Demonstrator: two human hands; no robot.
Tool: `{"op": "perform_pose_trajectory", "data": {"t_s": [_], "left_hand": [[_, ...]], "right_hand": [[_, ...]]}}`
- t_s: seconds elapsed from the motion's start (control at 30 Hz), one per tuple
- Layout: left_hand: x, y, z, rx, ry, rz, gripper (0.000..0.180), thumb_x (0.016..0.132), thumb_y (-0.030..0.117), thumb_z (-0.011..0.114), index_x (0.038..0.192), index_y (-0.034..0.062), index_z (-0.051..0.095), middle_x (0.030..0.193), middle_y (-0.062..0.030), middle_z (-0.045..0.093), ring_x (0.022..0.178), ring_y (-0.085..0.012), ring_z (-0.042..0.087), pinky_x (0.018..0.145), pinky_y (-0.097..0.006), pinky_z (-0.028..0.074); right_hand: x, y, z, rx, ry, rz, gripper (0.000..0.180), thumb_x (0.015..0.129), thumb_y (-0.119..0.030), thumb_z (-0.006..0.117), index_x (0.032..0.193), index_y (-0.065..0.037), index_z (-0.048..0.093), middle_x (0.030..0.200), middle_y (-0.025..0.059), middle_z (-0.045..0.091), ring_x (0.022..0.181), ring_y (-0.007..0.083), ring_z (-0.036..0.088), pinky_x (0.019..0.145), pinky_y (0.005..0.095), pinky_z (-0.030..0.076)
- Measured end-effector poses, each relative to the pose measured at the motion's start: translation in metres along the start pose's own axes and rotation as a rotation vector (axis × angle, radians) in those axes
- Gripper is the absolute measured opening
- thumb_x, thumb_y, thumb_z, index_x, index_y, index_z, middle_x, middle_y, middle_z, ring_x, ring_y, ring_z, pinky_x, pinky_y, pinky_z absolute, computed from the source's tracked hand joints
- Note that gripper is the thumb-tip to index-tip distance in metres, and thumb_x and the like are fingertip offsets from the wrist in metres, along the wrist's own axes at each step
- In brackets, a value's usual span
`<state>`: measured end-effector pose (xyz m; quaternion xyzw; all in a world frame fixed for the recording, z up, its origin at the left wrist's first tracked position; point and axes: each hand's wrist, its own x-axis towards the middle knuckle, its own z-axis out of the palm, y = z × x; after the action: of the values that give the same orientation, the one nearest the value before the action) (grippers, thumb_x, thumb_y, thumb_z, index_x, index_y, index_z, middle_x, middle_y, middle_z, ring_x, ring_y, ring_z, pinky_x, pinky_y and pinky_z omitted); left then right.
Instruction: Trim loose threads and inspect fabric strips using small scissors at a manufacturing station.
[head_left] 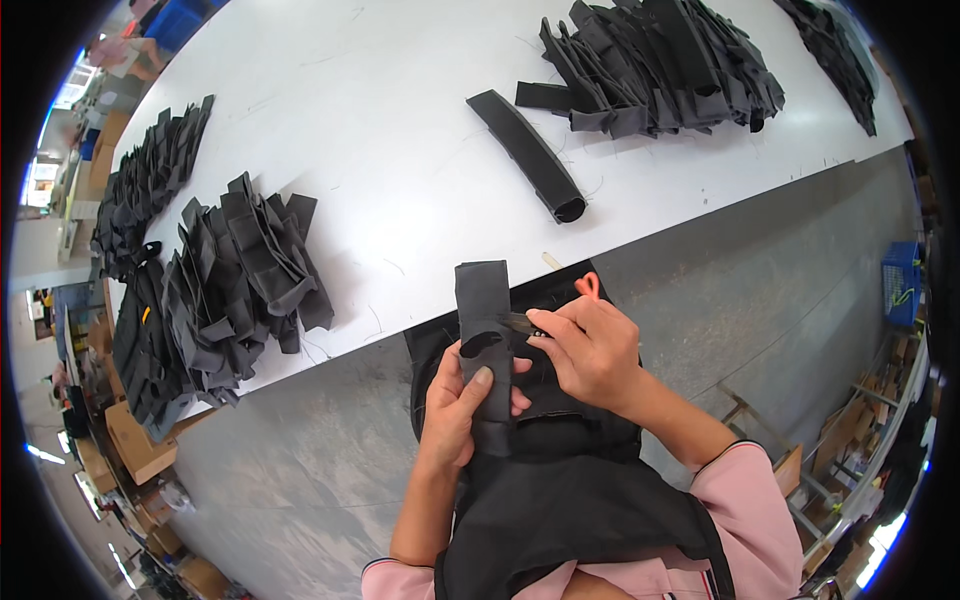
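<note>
My left hand point(455, 405) grips a dark grey fabric strip point(486, 300) in front of my body, thumb on top and fingertips showing past its right edge. The strip stands lengthwise, with a fold or opening in its middle. At its right side, my right hand point(590, 350) is closed around small dark metal snips point(520, 322), whose tip reaches the strip's edge. Most of the snips is hidden by my fingers. Just above that hand shows an orange-red loop point(588, 285), perhaps a handle. A single black fabric tube point(528, 155) lies on the table beyond.
The white table point(380, 130) slants across ahead of me. Piles of dark strips lie at the left point(240, 270), far left point(155, 185) and far right point(660, 70). Cardboard boxes point(140, 440) stand below on the left; a blue crate point(900, 283) is at the right. A black apron point(570, 500) covers my lap.
</note>
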<state>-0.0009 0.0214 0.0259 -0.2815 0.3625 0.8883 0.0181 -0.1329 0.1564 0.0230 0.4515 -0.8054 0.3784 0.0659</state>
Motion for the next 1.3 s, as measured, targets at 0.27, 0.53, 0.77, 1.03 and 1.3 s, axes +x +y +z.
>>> {"op": "perform_pose_trajectory", "data": {"t_s": [0.27, 0.53, 0.77, 1.03, 1.3], "left_hand": [[0.003, -0.001, 0.005, 0.065, 0.027, 0.063, 0.044, 0.094, 0.012, 0.050, 0.134, 0.0037, 0.031, 0.109, -0.0215, 0.060, 0.078, -0.0221, 0.065, 0.070, -0.031, 0.054], [0.002, -0.001, 0.006, 0.047, 0.025, 0.045, 0.046, 0.094, 0.012, 0.051, 0.135, 0.0037, 0.031, 0.109, -0.0223, 0.060, 0.078, -0.0229, 0.065, 0.069, -0.032, 0.054], [0.002, -0.004, 0.008, -0.006, 0.041, 0.022, 0.044, 0.093, 0.012, 0.053, 0.132, 0.0038, 0.033, 0.110, -0.0236, 0.059, 0.079, -0.0242, 0.066, 0.070, -0.033, 0.055], [0.004, -0.006, 0.008, -0.020, 0.042, 0.021, 0.044, 0.093, 0.012, 0.052, 0.132, 0.0038, 0.032, 0.112, -0.0243, 0.059, 0.080, -0.0247, 0.066, 0.070, -0.034, 0.055], [0.001, -0.007, 0.006, -0.009, 0.041, 0.024, 0.046, 0.094, 0.011, 0.051, 0.134, 0.0046, 0.031, 0.113, -0.0232, 0.058, 0.081, -0.0246, 0.066, 0.072, -0.034, 0.055]], "right_hand": [[0.002, 0.003, -0.005, 0.102, 0.025, 0.098, 0.029, 0.064, -0.005, 0.075, 0.092, -0.006, 0.066, 0.072, 0.0050, 0.051, 0.057, 0.0198, 0.052, 0.049, 0.0297, 0.041], [0.007, 0.005, -0.008, -0.079, -0.012, -0.118, 0.030, 0.066, -0.009, 0.072, 0.094, -0.005, 0.063, 0.070, 0.0022, 0.046, 0.054, 0.0153, 0.048, 0.048, 0.0282, 0.035], [0.003, 0.010, -0.004, 0.341, -0.127, 0.280, 0.021, 0.070, -0.003, 0.071, 0.090, -0.001, 0.064, 0.072, 0.0049, 0.047, 0.058, 0.0147, 0.051, 0.050, 0.0268, 0.039], [-0.003, 0.008, -0.001, 0.310, 0.006, 0.265, 0.021, 0.071, -0.003, 0.072, 0.090, -0.005, 0.065, 0.073, 0.0045, 0.047, 0.057, 0.0171, 0.052, 0.051, 0.0256, 0.041], [0.007, 0.001, 0.008, 0.157, 0.042, 0.029, 0.029, 0.065, -0.001, 0.072, 0.093, -0.005, 0.066, 0.072, 0.0042, 0.051, 0.057, 0.0184, 0.050, 0.049, 0.0287, 0.041]]}}
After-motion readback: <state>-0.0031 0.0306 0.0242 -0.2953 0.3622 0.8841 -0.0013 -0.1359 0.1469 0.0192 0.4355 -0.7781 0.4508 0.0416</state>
